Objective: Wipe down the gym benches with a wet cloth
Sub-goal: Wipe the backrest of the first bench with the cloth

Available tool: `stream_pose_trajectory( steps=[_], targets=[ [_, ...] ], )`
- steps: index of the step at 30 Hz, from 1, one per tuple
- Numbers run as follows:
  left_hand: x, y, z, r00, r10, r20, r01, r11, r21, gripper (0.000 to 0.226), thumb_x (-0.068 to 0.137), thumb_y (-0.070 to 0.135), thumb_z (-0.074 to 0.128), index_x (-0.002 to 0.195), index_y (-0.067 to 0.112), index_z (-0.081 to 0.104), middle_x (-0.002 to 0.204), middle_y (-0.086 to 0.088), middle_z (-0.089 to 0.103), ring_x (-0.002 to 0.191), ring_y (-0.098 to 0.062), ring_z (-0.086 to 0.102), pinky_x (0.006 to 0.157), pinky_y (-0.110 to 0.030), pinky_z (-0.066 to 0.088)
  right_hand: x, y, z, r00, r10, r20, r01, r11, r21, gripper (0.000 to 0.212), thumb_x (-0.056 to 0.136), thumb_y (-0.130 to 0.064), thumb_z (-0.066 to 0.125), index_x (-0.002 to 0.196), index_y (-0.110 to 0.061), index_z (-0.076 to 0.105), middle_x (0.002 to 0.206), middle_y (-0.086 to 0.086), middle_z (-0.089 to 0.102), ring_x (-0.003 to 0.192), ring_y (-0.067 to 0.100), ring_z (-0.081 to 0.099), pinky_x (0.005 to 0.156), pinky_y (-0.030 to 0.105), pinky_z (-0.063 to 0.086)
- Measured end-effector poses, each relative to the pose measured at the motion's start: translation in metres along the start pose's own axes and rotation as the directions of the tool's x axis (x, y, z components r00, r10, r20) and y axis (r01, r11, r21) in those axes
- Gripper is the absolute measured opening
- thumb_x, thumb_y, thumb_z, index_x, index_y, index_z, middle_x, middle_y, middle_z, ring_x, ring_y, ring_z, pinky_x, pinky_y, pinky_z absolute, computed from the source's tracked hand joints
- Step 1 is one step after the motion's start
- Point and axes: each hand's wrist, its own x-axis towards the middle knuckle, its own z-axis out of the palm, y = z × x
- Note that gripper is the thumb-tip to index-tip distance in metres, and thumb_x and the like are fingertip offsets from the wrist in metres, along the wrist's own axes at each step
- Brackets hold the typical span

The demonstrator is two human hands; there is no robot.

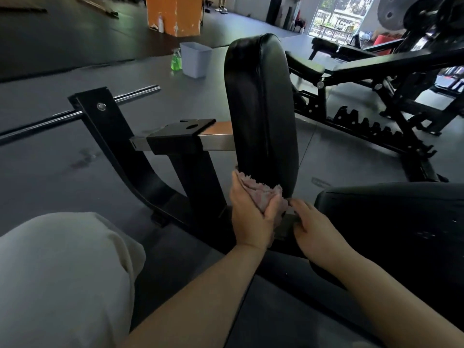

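the left hand [251, 214] is gripping a bunched pink cloth [261, 194], fingers curled round it, pressing it against the bottom edge of the upright black pad [261, 106]. the cloth is looking soft, limp and light, best held in a wad as it is now. the right hand [313, 224] is resting with loose fingers, holding nothing, on the metal bracket [286, 227] just below the pad. beside the pad's base the seat cushion [391, 222] and the steel post [195, 169] are crowding the wiping room; well behind the pad a grey bin [194, 59] and green spray bottle [176, 60] are standing on the floor

Dark grey floor [75, 59]; orange pillar [173, 13] at rear, bright window [336, 16] to its right, apparently onto daylight.
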Motion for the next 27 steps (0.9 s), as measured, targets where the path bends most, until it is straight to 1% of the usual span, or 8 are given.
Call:
stream_pose_trajectory(
  steps=[6,9,17,20,22,24,25,27],
  targets=[
    [-0.014,-0.01,0.007,0.999,-0.007,0.042,0.004,0.998,0.058,0.103,0.08,0.022,0.073,0.139,0.031,-0.012,0.146,-0.003,0.017,0.123,0.005,0.024,0.102,-0.008,0.024,0.002,0.008,0.007,0.996,0.071,0.05,-0.075,0.993,0.09,0.045,0.092,0.002,0.04,0.132,-0.018,0.045,0.124,0.005,0.054,0.106,0.018,0.053,0.088,0.03,0.047],
    [-0.017,-0.01,0.009,0.999,-0.021,0.037,0.019,0.999,0.041,0.105,0.079,0.017,0.075,0.137,0.032,-0.011,0.149,-0.009,0.011,0.122,0.007,0.021,0.099,-0.001,0.022,-0.001,0.009,0.01,0.994,0.086,0.074,-0.096,0.985,0.144,0.042,0.091,0.004,0.039,0.125,-0.018,0.049,0.116,0.007,0.057,0.1,0.018,0.055,0.083,0.028,0.047],
    [-0.018,-0.002,0.012,0.991,-0.131,0.001,0.13,0.98,-0.148,0.109,0.074,0.005,0.077,0.139,0.046,0.0,0.134,0.009,0.025,0.123,0.004,0.028,0.105,-0.016,0.03,-0.002,0.01,0.011,0.978,0.201,0.06,-0.209,0.947,0.245,0.05,0.092,0.006,0.038,0.139,-0.012,0.041,0.133,0.01,0.051,0.118,0.02,0.05,0.092,0.022,0.039],
    [-0.017,-0.001,0.0,0.991,-0.097,0.09,0.102,0.993,-0.056,0.112,0.074,0.003,0.077,0.146,0.036,-0.002,0.132,0.013,0.024,0.122,0.004,0.03,0.097,-0.007,0.03,-0.003,0.009,0.009,0.973,0.228,0.041,-0.23,0.931,0.283,0.049,0.093,0.005,0.037,0.138,-0.013,0.041,0.136,0.01,0.047,0.12,0.02,0.048,0.09,0.021,0.037],
    [-0.013,-0.006,-0.009,0.977,-0.077,0.197,0.078,0.997,0.002,0.095,0.078,0.01,0.075,0.143,0.037,0.012,0.129,0.012,0.035,0.113,0.001,0.045,0.094,-0.012,0.038,-0.001,0.007,0.007,0.975,0.222,0.021,-0.218,0.93,0.294,0.049,0.092,0.007,0.037,0.138,-0.012,0.041,0.137,0.01,0.046,0.114,0.016,0.047,0.087,0.02,0.036],
    [-0.004,-0.004,-0.02,0.975,-0.128,0.183,0.111,0.989,0.098,0.038,0.086,0.039,0.064,0.121,0.03,0.053,0.111,-0.001,0.061,0.092,-0.008,0.061,0.083,-0.022,0.05,0.001,0.002,0.006,0.978,0.21,0.002,-0.202,0.934,0.296,0.049,0.092,0.006,0.037,0.138,-0.011,0.041,0.135,0.01,0.046,0.114,0.015,0.046,0.086,0.018,0.034],
    [0.0,-0.012,-0.024,0.971,-0.167,0.169,0.151,0.983,0.105,0.034,0.087,0.049,0.058,0.106,0.02,0.063,0.095,-0.005,0.066,0.081,-0.013,0.064,0.074,-0.025,0.053,0.002,0.0,0.005,0.979,0.205,-0.004,-0.195,0.934,0.298,0.049,0.092,0.006,0.037,0.138,-0.01,0.04,0.135,0.011,0.047,0.118,0.018,0.047,0.087,0.017,0.034],
    [0.006,-0.004,-0.035,0.961,-0.197,0.196,0.164,0.971,0.174,0.033,0.089,0.034,0.062,0.112,0.011,0.06,0.085,-0.004,0.064,0.073,-0.013,0.062,0.062,-0.02,0.051,0.005,-0.006,0.005,0.982,0.188,-0.019,-0.173,0.933,0.314,0.049,0.092,0.007,0.038,0.138,-0.008,0.04,0.133,0.012,0.048,0.122,0.024,0.047,0.088,0.02,0.035]
  ],
)
